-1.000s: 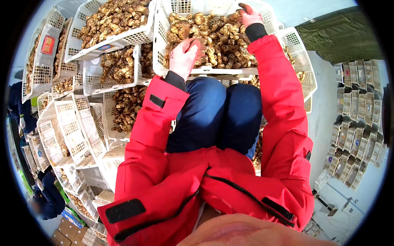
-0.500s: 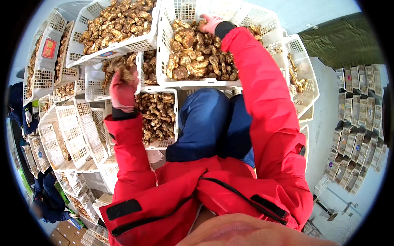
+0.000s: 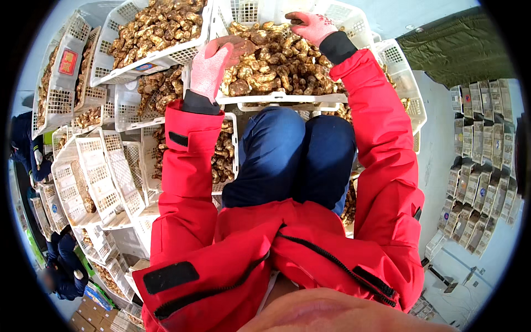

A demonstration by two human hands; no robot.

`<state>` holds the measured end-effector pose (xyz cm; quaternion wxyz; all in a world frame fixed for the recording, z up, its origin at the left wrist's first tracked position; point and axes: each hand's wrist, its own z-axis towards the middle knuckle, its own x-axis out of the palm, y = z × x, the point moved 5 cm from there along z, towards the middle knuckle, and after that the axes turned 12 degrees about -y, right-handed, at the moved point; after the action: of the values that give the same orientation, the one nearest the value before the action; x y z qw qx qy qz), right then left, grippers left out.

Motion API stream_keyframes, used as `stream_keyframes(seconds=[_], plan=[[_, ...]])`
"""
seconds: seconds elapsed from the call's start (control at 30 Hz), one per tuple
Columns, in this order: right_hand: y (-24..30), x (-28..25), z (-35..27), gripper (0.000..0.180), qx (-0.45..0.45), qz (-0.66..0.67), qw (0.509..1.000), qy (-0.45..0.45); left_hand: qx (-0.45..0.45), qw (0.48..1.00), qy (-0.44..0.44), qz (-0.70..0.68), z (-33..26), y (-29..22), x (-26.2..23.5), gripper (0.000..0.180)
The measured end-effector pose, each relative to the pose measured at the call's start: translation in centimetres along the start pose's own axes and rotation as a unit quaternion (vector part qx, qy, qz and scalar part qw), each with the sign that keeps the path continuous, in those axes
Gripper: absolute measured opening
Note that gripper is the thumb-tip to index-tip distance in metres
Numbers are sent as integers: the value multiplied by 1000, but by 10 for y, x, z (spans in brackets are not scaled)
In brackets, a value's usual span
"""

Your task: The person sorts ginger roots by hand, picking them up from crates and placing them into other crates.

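My left hand [image 3: 209, 69], in a pink glove, hovers over the left wall of the large white crate [image 3: 276, 99] in front of my knees. Its fingers reach apart over the contents, their brown-stained ends blending with the pieces behind, and no held piece can be made out. Heaped in that crate are knobbly brown-and-cream pieces [image 3: 271, 63], mushroom- or root-like; their exact kind is unclear. At the crate's far right, my right hand [image 3: 314, 27] is above the heap in a matching glove. Its fingers are bent but apart, with brown-stained tips and nothing visible in them.
Another full crate [image 3: 149, 63] rises at the upper left. Lower crates with similar pieces [image 3: 221, 157] stand beside my left knee. At left are tilted white crates [image 3: 94, 171] and people in dark clothes [image 3: 63, 265]. Stacked crates [image 3: 481, 160] and green fabric [image 3: 459, 47] lie right.
My left hand has moved right and up, from above the smaller left crate to the large crate. My right hand has shifted right along the far side. The view has moved slightly.
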<state>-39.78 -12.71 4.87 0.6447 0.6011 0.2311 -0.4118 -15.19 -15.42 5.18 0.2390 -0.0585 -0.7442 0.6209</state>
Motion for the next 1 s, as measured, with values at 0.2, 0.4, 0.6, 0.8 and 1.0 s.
stream_keyframes(seconds=[0.2, 0.4, 0.6, 0.8, 1.0], plan=[[3, 53, 15, 56, -101, -124, 987, 1, 70, 994, -63, 55, -20, 30, -15, 28], [6, 80, 32, 47, 6, -25, 999, -26, 63, 992, -79, 76, -23, 19, -13, 25], [15, 26, -8, 25, 120, 690, 712, 53, 55, 989, -36, 136, -6, 21, 18, 27], [54, 1, -55, 44, 108, 682, 723, -24, -109, 992, 58, 29, -31, 13, 65, 30], [71, 27, -84, 20, 103, 731, 673, -49, 11, 999, -28, -14, -32, 28, 54, 30]])
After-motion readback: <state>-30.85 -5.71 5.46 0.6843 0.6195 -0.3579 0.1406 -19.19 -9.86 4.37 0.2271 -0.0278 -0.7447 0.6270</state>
